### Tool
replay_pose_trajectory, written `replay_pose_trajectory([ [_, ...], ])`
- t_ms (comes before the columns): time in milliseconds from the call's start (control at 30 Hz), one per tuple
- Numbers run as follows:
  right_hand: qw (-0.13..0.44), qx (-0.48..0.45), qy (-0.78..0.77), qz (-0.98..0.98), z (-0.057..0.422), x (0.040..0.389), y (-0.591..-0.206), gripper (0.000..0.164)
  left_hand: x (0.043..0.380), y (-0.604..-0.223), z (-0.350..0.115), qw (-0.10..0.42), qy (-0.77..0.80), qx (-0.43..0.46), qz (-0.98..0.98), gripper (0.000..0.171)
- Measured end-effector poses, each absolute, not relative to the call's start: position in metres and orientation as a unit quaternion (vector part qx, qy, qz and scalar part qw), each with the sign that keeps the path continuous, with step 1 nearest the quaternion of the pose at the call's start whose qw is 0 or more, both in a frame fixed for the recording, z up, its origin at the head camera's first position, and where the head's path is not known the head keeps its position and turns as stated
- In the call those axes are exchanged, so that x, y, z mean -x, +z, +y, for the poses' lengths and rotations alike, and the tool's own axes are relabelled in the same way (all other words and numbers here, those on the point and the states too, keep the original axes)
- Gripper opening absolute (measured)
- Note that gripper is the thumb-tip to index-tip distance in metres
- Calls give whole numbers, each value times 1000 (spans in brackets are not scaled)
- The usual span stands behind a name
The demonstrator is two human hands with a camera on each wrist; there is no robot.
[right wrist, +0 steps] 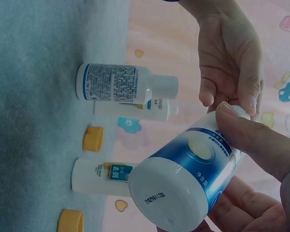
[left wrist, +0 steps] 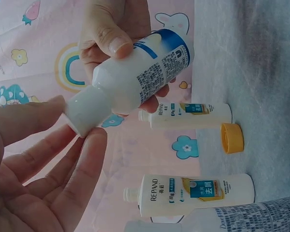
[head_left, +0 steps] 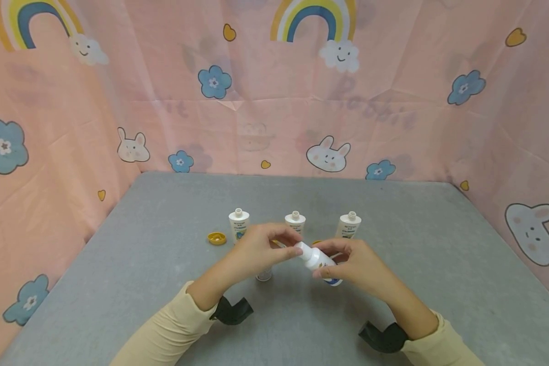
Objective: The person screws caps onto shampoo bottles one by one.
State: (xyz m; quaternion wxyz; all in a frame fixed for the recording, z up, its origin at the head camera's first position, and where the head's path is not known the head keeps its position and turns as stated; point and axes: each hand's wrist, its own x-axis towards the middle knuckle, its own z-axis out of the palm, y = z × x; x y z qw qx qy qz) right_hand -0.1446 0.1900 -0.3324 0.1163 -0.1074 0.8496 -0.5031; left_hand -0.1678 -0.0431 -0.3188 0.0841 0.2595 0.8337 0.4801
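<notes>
A white plastic bottle (head_left: 322,261) with a blue label is held tilted above the table, its base toward the right. My right hand (head_left: 354,262) grips the bottle's body between thumb and fingers. At the other end, my left hand (head_left: 256,249) pinches the white cap (left wrist: 88,111), which sits on the bottle's neck. A second white-capped bottle (right wrist: 116,83) stands upright on the table; in the head view my left hand hides most of it.
Behind the hands stand three white REPAND bottles (head_left: 239,223) with bare necks. Yellow caps (head_left: 217,238) lie on the grey table (head_left: 174,203) near them. A pink patterned cloth (head_left: 256,117) encloses the table's back and sides.
</notes>
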Motion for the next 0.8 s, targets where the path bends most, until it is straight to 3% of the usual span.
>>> replay_pose_trajectory([
  [333,116,110,-501,850,190,145,-332,47,168,-319,-44,87,501,-258,821,30],
  [567,112,109,-494,855,189,144,-331,46,168,-320,-42,85,485,-237,838,16],
  [800,113,109,-493,856,190,144,-331,45,167,-319,-42,82,474,-247,841,16],
])
